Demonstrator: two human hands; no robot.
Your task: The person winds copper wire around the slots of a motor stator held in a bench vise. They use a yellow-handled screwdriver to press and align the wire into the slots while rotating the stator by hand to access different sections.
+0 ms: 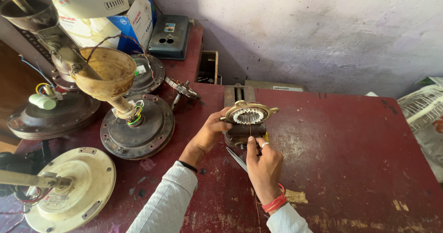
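At the middle of the red worktop [350, 136], the toothed stator [248, 115] sits on a small vise [243, 133]; left hand [210, 133] clamps its left rim, while right hand [263, 161], just near of it, pinches a thin wire [250, 130] running near-to-far.

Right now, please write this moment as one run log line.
left hand: grips toothed stator ring | right hand: pinches thin wire | surface: red table

one head-worn camera looks steeply down, close over the red table [350, 140], facing the wall [300, 30].
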